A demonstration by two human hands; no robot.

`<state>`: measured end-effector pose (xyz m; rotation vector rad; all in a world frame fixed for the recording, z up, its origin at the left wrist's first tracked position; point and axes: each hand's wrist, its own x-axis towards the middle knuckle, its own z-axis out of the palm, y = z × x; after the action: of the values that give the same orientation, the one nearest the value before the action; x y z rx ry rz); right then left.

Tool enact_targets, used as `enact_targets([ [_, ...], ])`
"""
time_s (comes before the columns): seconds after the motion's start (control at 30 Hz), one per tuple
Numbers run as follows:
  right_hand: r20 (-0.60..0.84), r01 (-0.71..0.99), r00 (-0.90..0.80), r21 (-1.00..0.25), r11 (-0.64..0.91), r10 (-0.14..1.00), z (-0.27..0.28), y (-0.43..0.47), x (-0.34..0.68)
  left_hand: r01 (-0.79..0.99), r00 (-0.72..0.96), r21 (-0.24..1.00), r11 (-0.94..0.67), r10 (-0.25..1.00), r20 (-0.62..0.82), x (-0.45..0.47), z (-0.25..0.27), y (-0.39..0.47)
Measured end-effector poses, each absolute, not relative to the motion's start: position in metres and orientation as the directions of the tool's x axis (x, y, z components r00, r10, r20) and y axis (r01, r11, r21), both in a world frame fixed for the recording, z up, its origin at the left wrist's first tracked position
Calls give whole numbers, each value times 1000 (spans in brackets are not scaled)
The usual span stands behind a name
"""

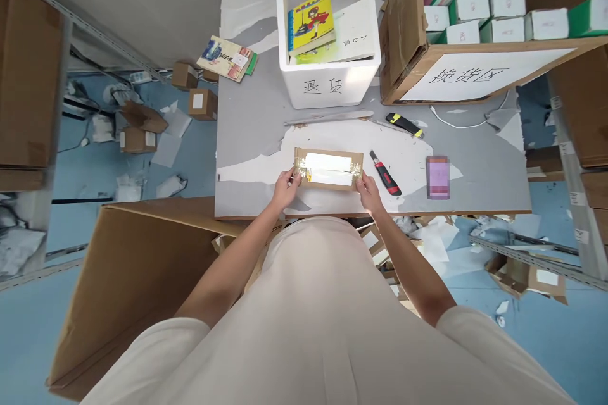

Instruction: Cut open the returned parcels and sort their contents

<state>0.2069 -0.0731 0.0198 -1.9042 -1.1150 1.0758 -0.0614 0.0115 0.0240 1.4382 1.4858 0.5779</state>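
Observation:
Between my hands is a small brown cardboard box (329,169) with white labels on top and clear tape at its ends. My left hand (286,188) grips its left end, fingers closed on the edge. At the opposite end, my right hand (368,192) holds the right edge with thumb and fingers. Just right of the box lies a red and black utility knife (386,174). Farther back, a yellow and black utility knife (404,124) rests on the table. A blurred pink-purple rectangular item (437,177) lies farther right.
On the table (251,139) stand a white bin (327,85) with books and a large carton (403,31) of green-white boxes. A book (227,58) overhangs the left edge. A big open carton (137,253) stands at my left. Paper and small boxes litter the floor.

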Motion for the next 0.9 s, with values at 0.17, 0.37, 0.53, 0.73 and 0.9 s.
enact_targets([
  [0.17, -369, 188, 279, -884, -427, 886, 14, -81, 207, 417, 236, 882, 221, 911, -339, -68, 25, 6],
  [0.37, -388, 113, 64, -913, -393, 920, 3, -97, 214, 351, 341, 906, 235, 869, -358, -75, 5, 0],
  [0.53, -420, 181, 66, -887, -424, 905, -7, -89, 216, 260, 327, 922, 287, 872, -364, -71, -3, 6],
  [0.73, -372, 166, 259, -892, -421, 891, -8, -76, 222, 300, 140, 919, 256, 941, -308, -71, 10, 19],
  [0.9, -359, 221, 377, -860, -460, 853, -3, -63, 217, 383, 107, 879, 285, 931, -349, -63, 7, 25],
])
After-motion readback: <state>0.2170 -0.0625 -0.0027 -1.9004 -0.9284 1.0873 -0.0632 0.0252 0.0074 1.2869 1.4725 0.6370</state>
